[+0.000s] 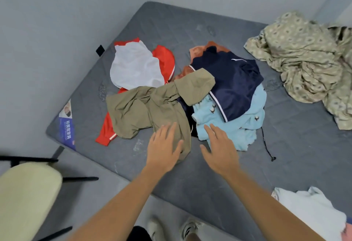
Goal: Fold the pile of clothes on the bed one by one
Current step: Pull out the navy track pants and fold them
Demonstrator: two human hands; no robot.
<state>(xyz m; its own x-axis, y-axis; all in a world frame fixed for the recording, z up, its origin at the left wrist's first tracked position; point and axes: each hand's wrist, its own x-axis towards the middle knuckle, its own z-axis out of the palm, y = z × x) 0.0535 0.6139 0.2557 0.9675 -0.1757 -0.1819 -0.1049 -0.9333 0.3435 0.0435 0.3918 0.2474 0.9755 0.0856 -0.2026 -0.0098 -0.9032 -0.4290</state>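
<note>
Both hands are out over the near edge of the clothes pile, palms down, fingers spread and pretty much straight, not gripping anything. The left hand (pixel 163 149) hovers at the lower end of the khaki garment (pixel 152 105); can't tell if it actually touches the fabric. The right hand (pixel 219 149) is just at the near edge of the light blue fleece piece (pixel 245 126), same deal, contact unclear.

The pile sits mid-mattress: khaki on top in front, a navy jacket (pixel 232 86) draped over the blue fleece, something rust-orange (pixel 202 50) poking out behind the navy, and a red and white top (pixel 137 65) off to the left, partly under the khaki. A black drawstring (pixel 266 145) trails out from under the heap; no idea which item it belongs to.

The bed is a bare grey quilted mattress (pixel 171 25) pushed into a corner of plain grey walls, with a printed label (pixel 66 124) on its left corner. A crumpled patterned sheet (pixel 304 57) lies at the far right, cut off by the frame. A white cloth (pixel 312 208) at bottom right is cut off too. A pale chair seat (pixel 26 195) sits at the lower left.
</note>
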